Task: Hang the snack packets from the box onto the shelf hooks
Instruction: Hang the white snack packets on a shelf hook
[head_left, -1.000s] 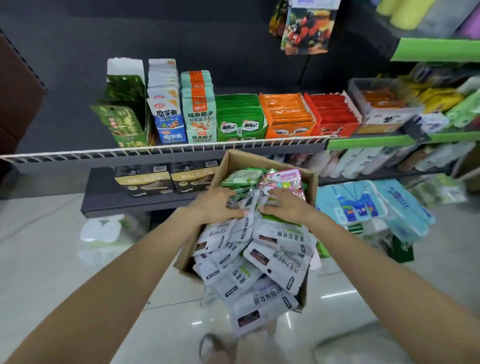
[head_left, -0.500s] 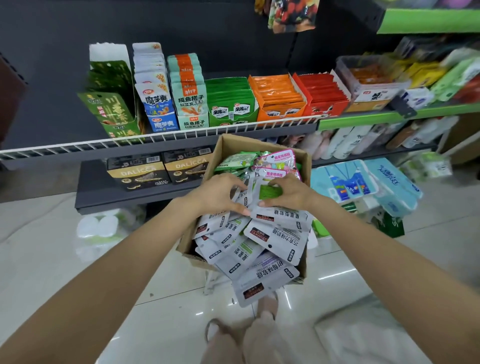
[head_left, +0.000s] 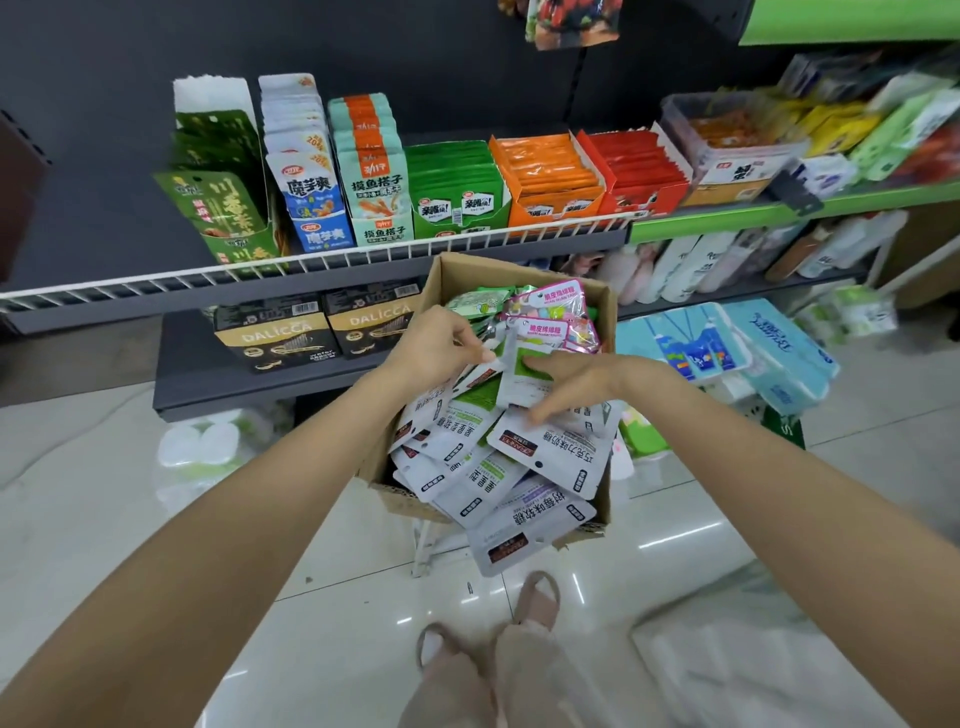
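Both hands, left hand (head_left: 441, 345) and right hand (head_left: 566, 382), pinched a green-and-white packet (head_left: 524, 371) above the heaped cardboard box (head_left: 519, 395), where loose packets overhanging the box's near edge would probably slide out if jostled.

A: Free room?
B: Box (head_left: 524, 275) open on top, but snack packets (head_left: 545, 452) heap over its 6 o'clock rim. Both hands are in there: left hand (head_left: 434, 345), right hand (head_left: 569, 376).
A: Blockers?
B: At 12 o'clock, just beyond the box, the wire shelf rail (head_left: 311, 262) juts over the far rim. Above it, snack cartons (head_left: 457, 189) stand packed side by side.
A: Sides?
B: 3 o'clock: tissue packs (head_left: 774, 353) near the box. 9 o'clock: bare floor (head_left: 78, 467), open. 6 o'clock: sandalled feet (head_left: 535, 603) near the box.
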